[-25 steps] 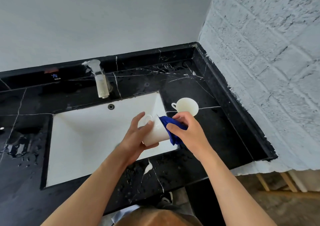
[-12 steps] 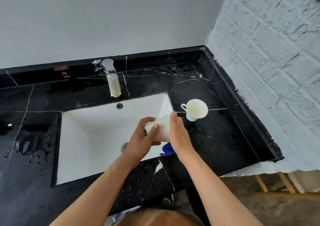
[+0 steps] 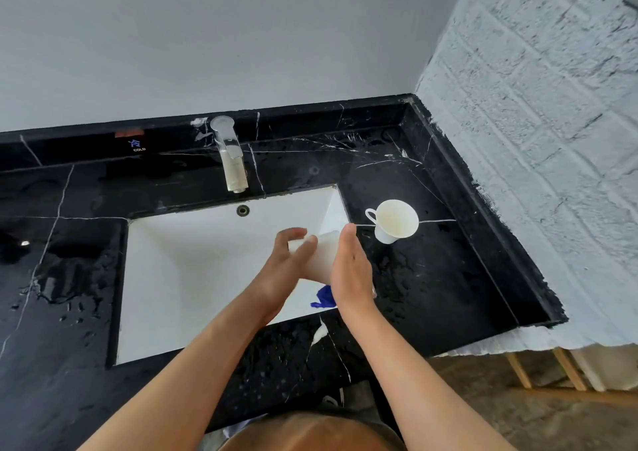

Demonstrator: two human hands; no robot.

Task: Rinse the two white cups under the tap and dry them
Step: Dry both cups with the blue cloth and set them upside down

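Observation:
One white cup [image 3: 322,255] lies on its side between my hands above the right part of the white sink [image 3: 193,271]. My left hand [image 3: 286,267] grips its left side. My right hand [image 3: 350,271] lies flat against its right side, and a blue cloth [image 3: 324,298] shows beneath that hand. The second white cup [image 3: 393,221] stands upright on the black counter [image 3: 438,278] just right of the sink, handle to the left. The tap [image 3: 231,160] stands behind the sink; no water runs from it.
The black marble counter carries water drops left of and in front of the sink. A white brick wall [image 3: 538,139] bounds the counter's right side, and a plain wall runs behind it. The counter's front right corner ends above a wooden floor.
My right hand went from pushing the blue cloth against the cup's mouth to lying flat on the cup's side, with the cloth now below it. The view shifted a little.

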